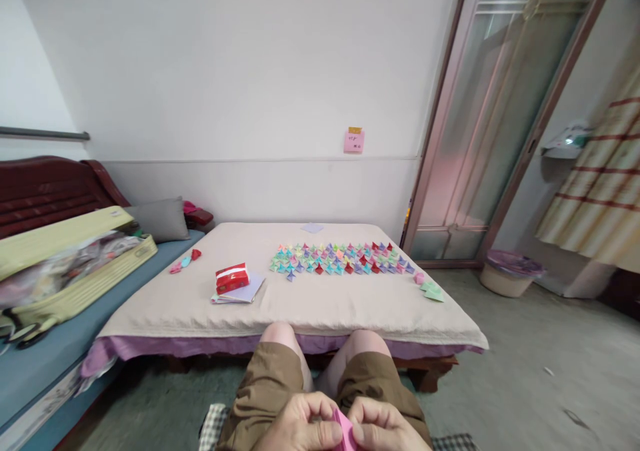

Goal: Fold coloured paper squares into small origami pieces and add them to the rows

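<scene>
L hand [303, 428] and R hand [384, 428], bottom ctr, both pinch a pink folded paper [344, 432] btwn thumb & fingertips; it's above the lap, in front of brown shorts [270, 374]. Beyond the knees [279, 334]: a low surface w/ a cream cloth [340, 308]. On it, R of ctr, tight rows of small multicolored folded pcs [335, 259]; one purple pc [291, 276] is just nearer the viewer. At their R end, a pink pc [419, 278] & green papers [433, 292]. To their L, a red packet [233, 279] atop stacked sheets [254, 288]. Lilac sheet [313, 228] at far edge. Pink note [354, 142] on wall. Far L, an open yellow suitcase [65, 231] on a blue seat [75, 331], near a grey cushion [159, 220]. R side: frosted door [480, 104], bin [503, 283] w/ purple liner.
</scene>
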Available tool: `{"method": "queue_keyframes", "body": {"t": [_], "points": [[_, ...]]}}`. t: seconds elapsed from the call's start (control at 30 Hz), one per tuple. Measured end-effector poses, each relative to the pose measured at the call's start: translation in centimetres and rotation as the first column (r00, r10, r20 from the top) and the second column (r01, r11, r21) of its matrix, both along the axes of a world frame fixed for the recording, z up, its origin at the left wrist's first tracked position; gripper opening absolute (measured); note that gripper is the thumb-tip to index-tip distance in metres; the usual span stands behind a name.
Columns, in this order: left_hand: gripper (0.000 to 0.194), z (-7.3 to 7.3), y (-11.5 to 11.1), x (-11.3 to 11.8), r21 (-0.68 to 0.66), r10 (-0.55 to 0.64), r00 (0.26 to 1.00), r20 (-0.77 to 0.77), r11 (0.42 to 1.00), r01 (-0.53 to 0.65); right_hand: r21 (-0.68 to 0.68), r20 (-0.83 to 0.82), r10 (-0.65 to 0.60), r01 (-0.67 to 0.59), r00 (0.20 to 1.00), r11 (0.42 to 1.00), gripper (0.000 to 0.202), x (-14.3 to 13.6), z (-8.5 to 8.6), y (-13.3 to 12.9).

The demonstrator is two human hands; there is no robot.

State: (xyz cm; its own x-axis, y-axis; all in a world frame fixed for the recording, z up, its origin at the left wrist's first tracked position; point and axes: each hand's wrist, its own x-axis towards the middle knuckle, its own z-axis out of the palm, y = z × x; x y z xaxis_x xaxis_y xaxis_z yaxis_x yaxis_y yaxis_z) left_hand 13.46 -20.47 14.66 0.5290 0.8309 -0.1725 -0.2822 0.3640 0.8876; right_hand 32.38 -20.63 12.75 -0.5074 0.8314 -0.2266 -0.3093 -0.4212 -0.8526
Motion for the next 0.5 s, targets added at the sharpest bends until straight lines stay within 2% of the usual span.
{"method": "queue_keyframes", "body": {"t": [0.13, 0.3, 0.5], "points": [[0.047, -0.1, 0.2, 0.2, 0.137, 0.087, 0.993, -0.079, 0.988, -0.076, 0.049, 0.062, -0.057, 0.054, 0.996, 0.997, 0.042, -0.1, 0.0, 0.0], [0.036, 0.1, 0.2, 0.2, 0.259, 0.109, 0.983, -0.149, 0.964, -0.068, 0.197, 0.136, -0.145, 0.117, 0.980, 0.973, 0.048, -0.4, 0.3, -0.2], [0.022, -0.7, 0.1, 1.1, 0.242, 0.167, 0.960, -0.224, 0.964, -0.111, 0.315, 0.201, -0.270, 0.199, 0.942, 0.928, 0.052, -1.3, 1.6, -0.6]]}}
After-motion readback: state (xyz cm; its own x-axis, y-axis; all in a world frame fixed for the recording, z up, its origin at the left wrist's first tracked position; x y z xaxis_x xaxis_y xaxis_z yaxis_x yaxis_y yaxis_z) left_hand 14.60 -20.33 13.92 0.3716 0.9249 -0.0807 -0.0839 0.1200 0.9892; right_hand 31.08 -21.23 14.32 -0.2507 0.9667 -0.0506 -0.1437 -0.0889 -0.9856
